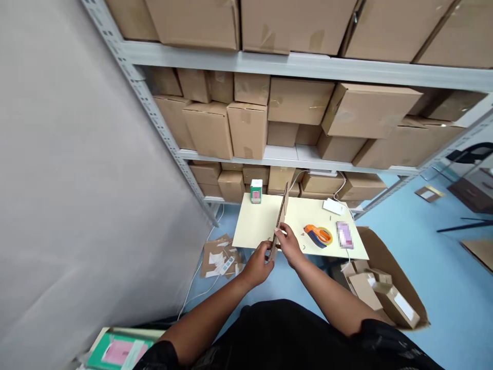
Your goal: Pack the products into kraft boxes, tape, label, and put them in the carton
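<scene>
A flattened brown cardboard piece point(282, 213) stands on edge over the near side of a small pale yellow table point(256, 226). My left hand point(259, 264) grips its lower end from the left with curled fingers. My right hand point(288, 245) pinches the same end from the right. An orange and blue tape dispenser point(319, 235) lies on the table just right of my right hand, with a pink phone point(344, 234) beyond it. A small green and white box point(256, 190) stands at the table's far left corner.
Metal shelving point(300, 64) packed with cardboard boxes rises behind the table. A grey wall point(69, 180) closes the left. Cardboard scraps point(220, 257) lie on the blue floor at left, an open carton point(389, 288) with small boxes at right. A white adapter point(333, 206) lies on the table.
</scene>
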Demonstrator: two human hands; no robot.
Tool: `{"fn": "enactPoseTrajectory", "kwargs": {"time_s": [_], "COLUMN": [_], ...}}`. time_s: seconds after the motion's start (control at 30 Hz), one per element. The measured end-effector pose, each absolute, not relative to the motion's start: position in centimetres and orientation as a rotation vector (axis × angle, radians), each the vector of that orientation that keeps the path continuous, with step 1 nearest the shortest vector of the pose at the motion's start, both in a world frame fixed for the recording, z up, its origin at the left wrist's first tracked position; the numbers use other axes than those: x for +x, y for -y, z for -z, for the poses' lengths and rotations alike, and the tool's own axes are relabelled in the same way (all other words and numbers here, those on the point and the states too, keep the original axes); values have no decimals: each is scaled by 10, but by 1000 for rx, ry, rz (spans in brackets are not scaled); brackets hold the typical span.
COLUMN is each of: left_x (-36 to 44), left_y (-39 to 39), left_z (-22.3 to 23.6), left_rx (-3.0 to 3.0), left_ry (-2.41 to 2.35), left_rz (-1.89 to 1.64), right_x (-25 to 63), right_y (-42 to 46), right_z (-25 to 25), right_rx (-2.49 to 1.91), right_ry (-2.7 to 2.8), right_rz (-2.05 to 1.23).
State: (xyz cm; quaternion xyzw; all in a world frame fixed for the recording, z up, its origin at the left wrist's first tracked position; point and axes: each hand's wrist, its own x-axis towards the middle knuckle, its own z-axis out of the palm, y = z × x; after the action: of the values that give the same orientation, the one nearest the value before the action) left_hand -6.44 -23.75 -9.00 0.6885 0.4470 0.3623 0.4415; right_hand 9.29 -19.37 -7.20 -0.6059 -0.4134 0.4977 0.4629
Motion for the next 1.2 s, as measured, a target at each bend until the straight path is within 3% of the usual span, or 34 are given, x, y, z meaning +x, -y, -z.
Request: {"fn": "enactPoseTrajectory", "kwargs": {"time_s": [0.27, 0.53, 0.83, 1.2], "left_x": [-18, 40, 87, 79], "left_y": [185, 122, 60, 38], "left_z": [121, 112, 97, 123], "left_rx": [1492, 952, 978, 1077], "left_ry": [-939, -1021, -1382, -1240], "left_rz": [-762, -738, -590, -601], "right_x": [124, 189, 233, 230], "right_y": [163, 124, 103, 80], "right_z": [86, 102, 130, 132], "right_rx": [-1592, -1607, -1572, -1627], "right_ry": [844, 1052, 1323, 1113], "right_rz": [-1221, -1225, -1299, -1347]}}
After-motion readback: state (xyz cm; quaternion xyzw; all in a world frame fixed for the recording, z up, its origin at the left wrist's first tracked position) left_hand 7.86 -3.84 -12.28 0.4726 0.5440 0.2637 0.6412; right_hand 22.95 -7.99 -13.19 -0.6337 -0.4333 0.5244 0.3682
